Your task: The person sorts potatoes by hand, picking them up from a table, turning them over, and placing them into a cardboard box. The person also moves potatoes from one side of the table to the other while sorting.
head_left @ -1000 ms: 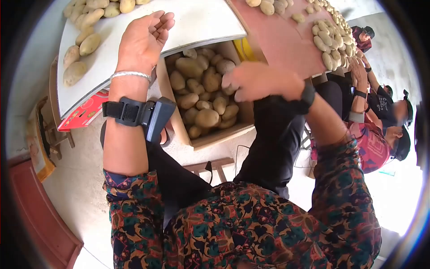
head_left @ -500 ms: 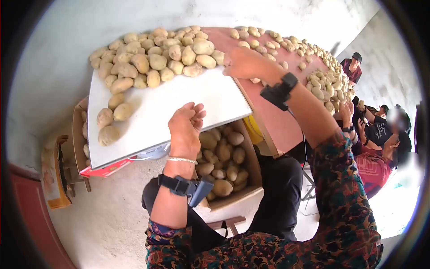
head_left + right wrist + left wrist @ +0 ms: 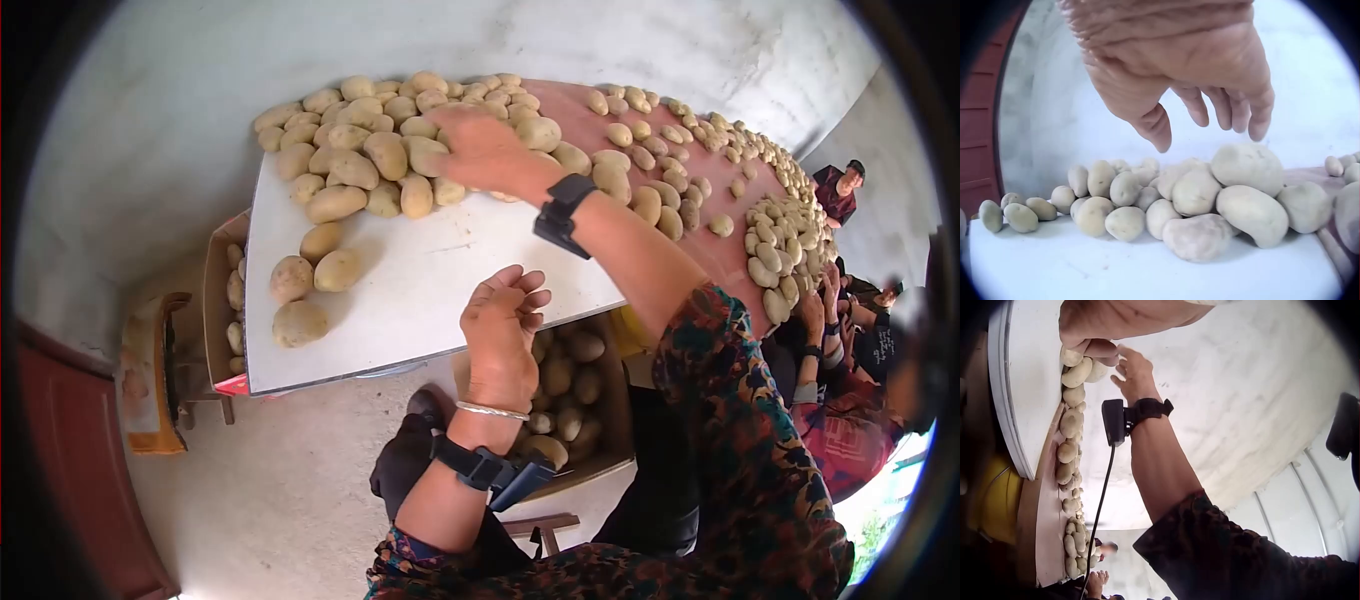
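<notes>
Above the heap of potatoes on the white board, my right hand reaches out with its palm down. The right wrist view shows its fingers apart and bent downward, with a gap between them and the large potato below. Nothing is in that hand. My left hand is palm up near the board's front edge, its fingers loosely curled and holding nothing. Below it, a cardboard box of potatoes is partly hidden by the left forearm.
Several loose potatoes lie at the board's left side. Adjoining it on the right, a reddish table bears more potatoes. Another box with potatoes stands left of the board. Other people are at the far right.
My right hand has gone from over the box, past the board's right corner, to the potato heap. The left hand stays loosely curled near the board's front. The head view has shifted up and left.
</notes>
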A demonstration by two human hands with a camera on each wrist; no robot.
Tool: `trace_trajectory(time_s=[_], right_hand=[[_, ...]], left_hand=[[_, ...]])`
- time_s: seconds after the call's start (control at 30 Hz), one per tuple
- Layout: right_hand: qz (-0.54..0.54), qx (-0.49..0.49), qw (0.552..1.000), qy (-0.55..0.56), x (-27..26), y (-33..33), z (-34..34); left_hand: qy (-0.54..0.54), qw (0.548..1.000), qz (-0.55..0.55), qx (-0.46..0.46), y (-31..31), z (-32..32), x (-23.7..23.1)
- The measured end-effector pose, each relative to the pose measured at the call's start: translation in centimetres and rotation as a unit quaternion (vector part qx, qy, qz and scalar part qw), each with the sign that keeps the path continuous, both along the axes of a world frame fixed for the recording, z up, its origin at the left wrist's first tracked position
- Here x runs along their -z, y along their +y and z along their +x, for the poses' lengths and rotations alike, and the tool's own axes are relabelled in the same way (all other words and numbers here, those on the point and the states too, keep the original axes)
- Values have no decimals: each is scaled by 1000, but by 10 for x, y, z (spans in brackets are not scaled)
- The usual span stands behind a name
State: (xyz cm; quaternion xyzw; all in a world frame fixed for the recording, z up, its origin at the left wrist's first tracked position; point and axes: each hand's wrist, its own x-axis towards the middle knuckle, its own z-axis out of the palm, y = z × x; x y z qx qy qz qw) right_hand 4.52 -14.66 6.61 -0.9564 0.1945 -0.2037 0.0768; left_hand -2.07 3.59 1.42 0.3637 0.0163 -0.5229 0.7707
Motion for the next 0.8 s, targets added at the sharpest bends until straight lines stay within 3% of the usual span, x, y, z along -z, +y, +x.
trace_trajectory(time_s=[0.17, 0.23, 0.37, 0.53, 0.63, 0.8], right_hand=[[-16, -69, 996, 63, 20, 13, 48], [53, -20, 989, 136, 26, 1, 57], [94, 31, 989, 113, 46, -7, 58], [45, 31, 993, 108, 46, -1, 45], [41, 8, 992, 119, 44, 3, 25], [-73, -7, 984, 162, 65, 12, -18]], left_hand=[[7, 999, 12, -43, 7, 5, -2], [9, 997, -1, -78, 9, 9, -1], [-5, 997, 5, -80, 12, 14, -6], [-5, 985, 53, -164, 10, 20, -4], [-3, 983, 59, -173, 14, 24, -2], [11, 984, 48, -173, 15, 23, 4]])
